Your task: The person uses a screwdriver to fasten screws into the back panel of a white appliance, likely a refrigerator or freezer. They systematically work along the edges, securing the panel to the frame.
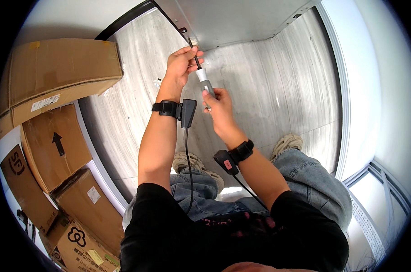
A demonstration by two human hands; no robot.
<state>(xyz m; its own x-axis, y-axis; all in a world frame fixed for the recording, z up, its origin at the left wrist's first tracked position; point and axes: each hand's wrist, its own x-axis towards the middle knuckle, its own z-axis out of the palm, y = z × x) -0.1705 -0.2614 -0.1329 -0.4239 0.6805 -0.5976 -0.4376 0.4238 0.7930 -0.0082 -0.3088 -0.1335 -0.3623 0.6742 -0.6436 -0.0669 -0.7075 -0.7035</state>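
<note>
A screwdriver [205,84] with a grey and white handle and a dark shaft points up and away from me. My right hand [220,103] is closed round its handle. Near the far end of the shaft, my left hand [185,62] has its thumb and fingers closed on the dark shaft. The tip reaches the lower edge of a grey metal cabinet [232,22], beside a small dark bracket [182,30] at the corner. Whether the tip sits in a screw is too small to tell.
Cardboard boxes [60,68] are stacked along the left side. Wood-patterned floor [260,90] lies below my hands, with my shoes [287,146] on it. White wall and metal framing [364,217] stand at the right. Cables [188,158] hang from the black devices on my wrists.
</note>
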